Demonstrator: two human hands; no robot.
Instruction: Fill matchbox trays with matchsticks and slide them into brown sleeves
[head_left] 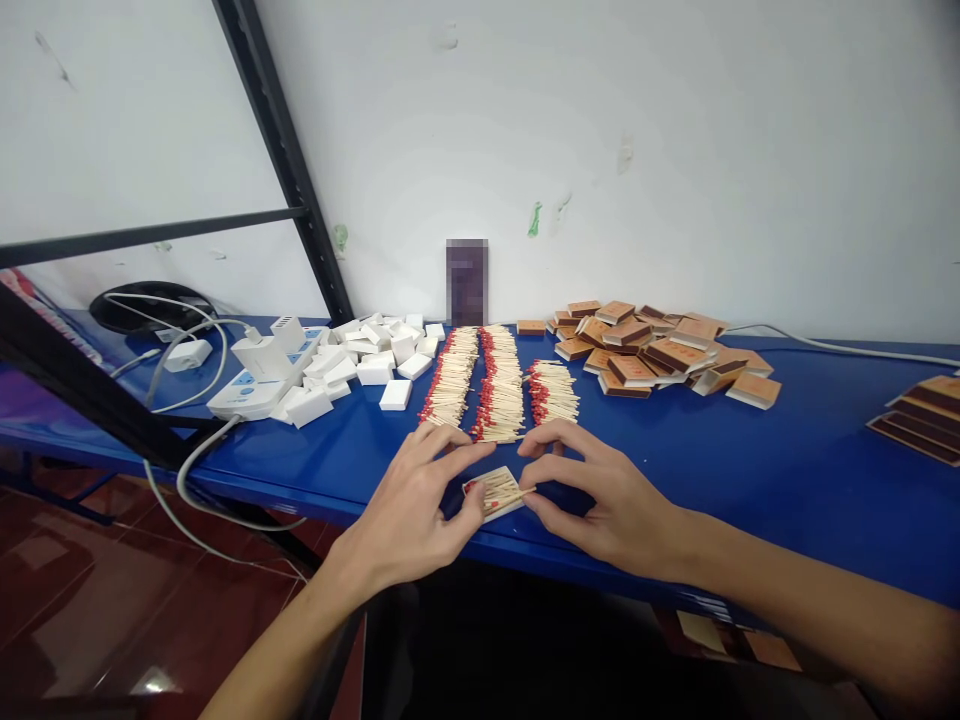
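Note:
A small white matchbox tray (498, 492) filled with red-tipped matches lies near the front edge of the blue table (787, 470). My left hand (420, 500) pinches its left end with thumb and fingers. My right hand (600, 490) grips its right end, fingers curled over it. Just beyond the hands lie three rows of loose matches (499, 385), red heads to the left.
A heap of empty white inner trays (360, 365) sits at the left, beside a white power strip (259, 385) with cables. Brown outer sleeves (652, 350) are piled at the right, more at the far right edge (919, 415). A black shelf frame (277, 150) slants up on the left.

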